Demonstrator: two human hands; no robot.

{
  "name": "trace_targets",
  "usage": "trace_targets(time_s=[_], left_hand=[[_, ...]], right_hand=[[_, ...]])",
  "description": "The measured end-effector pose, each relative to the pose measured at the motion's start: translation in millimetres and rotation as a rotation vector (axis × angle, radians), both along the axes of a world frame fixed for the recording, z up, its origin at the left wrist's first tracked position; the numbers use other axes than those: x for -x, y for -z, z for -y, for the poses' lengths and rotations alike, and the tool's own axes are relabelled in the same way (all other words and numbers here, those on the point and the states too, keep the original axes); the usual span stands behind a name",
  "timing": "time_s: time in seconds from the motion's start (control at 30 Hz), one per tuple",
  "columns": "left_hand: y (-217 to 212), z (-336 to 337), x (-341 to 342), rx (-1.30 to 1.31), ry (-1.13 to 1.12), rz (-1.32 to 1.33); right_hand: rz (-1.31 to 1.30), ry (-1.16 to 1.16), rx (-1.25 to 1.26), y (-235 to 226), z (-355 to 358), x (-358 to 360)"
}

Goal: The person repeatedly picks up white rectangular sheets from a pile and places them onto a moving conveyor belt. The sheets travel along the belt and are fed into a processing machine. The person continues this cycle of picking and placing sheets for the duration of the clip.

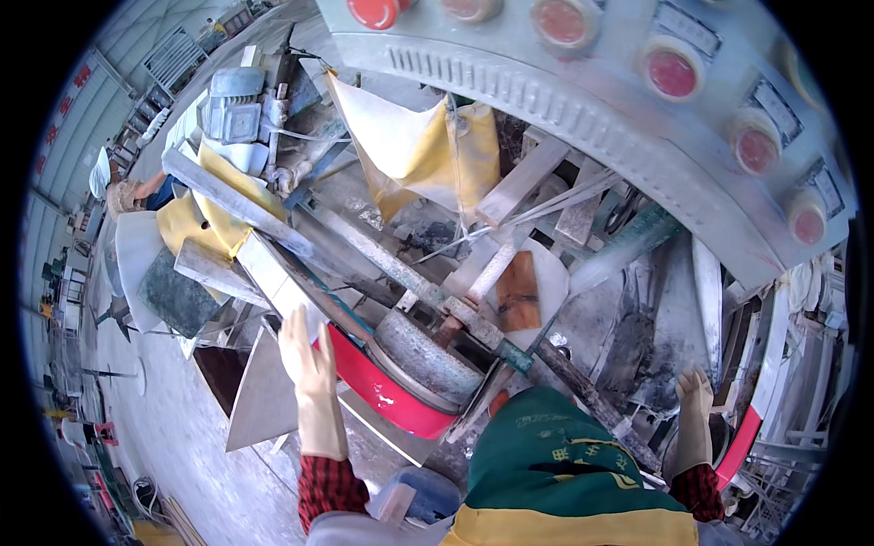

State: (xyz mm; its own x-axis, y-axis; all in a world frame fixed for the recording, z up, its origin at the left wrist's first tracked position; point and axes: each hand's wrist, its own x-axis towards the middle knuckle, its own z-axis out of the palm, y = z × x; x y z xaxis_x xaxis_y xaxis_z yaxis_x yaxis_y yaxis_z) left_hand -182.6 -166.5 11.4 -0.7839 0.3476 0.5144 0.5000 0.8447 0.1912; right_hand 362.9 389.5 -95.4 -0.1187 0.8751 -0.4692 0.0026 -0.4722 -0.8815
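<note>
Both of my hands wear cream gloves below red-and-black checked sleeves. My left hand (311, 373) reaches forward, fingers stretched out, at the white strip (269, 273) along the machine's left side. Right beside its fingertips begins a glossy red curved band (387, 391), which bends around a worn grey roller (426, 359). My right hand (694, 419) is low on the right, its fingers pointing up and partly apart, near the machine's dark right-hand frame. Another red piece (739, 448) lies close to that wrist. I see nothing held in either hand.
A grey control panel (583, 118) with round red buttons hangs across the upper right. Yellow-and-white sheeting (419, 136), metal bars and a brown block (518, 291) crowd the machine. A pale triangular board (264, 391) stands at left. Another person (127, 193) is at far left.
</note>
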Motion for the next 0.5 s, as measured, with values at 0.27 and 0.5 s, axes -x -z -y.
trace_targets(time_s=[0.27,0.5], left_hand=[[50,10,104,0.216,-0.261,0.153],[29,7,96,0.129,-0.237,0.250]], right_hand=[[-0.020,-0.217,-0.037,-63,55,74],[-0.044,-0.128,0.052,-25,68,14]])
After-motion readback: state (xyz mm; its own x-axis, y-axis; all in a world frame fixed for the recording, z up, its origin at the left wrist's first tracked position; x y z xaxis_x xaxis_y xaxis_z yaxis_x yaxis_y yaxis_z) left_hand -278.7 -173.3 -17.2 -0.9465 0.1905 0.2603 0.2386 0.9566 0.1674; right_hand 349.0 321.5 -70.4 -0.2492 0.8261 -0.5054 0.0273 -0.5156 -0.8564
